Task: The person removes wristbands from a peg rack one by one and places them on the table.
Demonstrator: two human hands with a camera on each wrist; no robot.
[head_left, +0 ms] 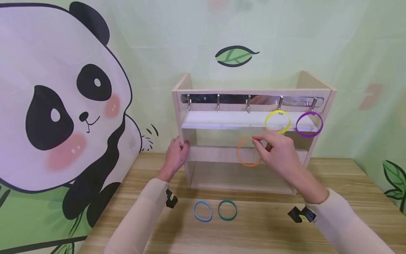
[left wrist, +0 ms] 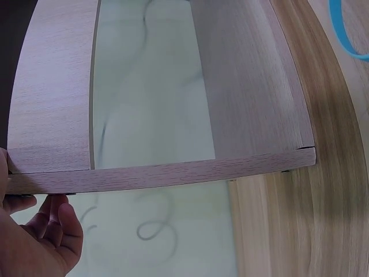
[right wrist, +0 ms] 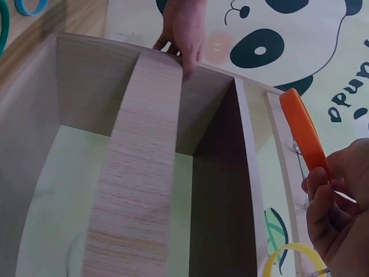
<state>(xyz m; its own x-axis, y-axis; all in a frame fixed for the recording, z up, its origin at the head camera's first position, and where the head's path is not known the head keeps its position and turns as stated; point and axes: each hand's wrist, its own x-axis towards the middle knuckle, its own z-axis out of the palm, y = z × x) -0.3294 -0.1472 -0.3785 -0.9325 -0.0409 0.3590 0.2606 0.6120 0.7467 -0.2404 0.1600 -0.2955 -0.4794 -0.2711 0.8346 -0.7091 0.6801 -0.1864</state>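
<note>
An orange band [head_left: 249, 152] hangs from the thumb and fingertips of my right hand [head_left: 280, 152], in front of the wooden shelf unit [head_left: 244, 92]; the right wrist view shows this orange band [right wrist: 303, 130] pinched at its edge. My left hand [head_left: 176, 155] holds the unit's left side panel, and in the left wrist view its fingers lie against the panel's edge [left wrist: 161, 175]. A metal strip with several hooks [head_left: 248, 103] runs along the top front. A yellow band [head_left: 277, 122] hangs at the fourth hook from the left, a purple band [head_left: 309, 125] at the rightmost.
On the wooden table [head_left: 260, 225], in front of the unit, lie a light blue band [head_left: 202, 211] and a green band [head_left: 227, 210], side by side. Behind the unit is a pale green backdrop with a leaf [head_left: 234, 56] and a large panda [head_left: 63, 106] on the left.
</note>
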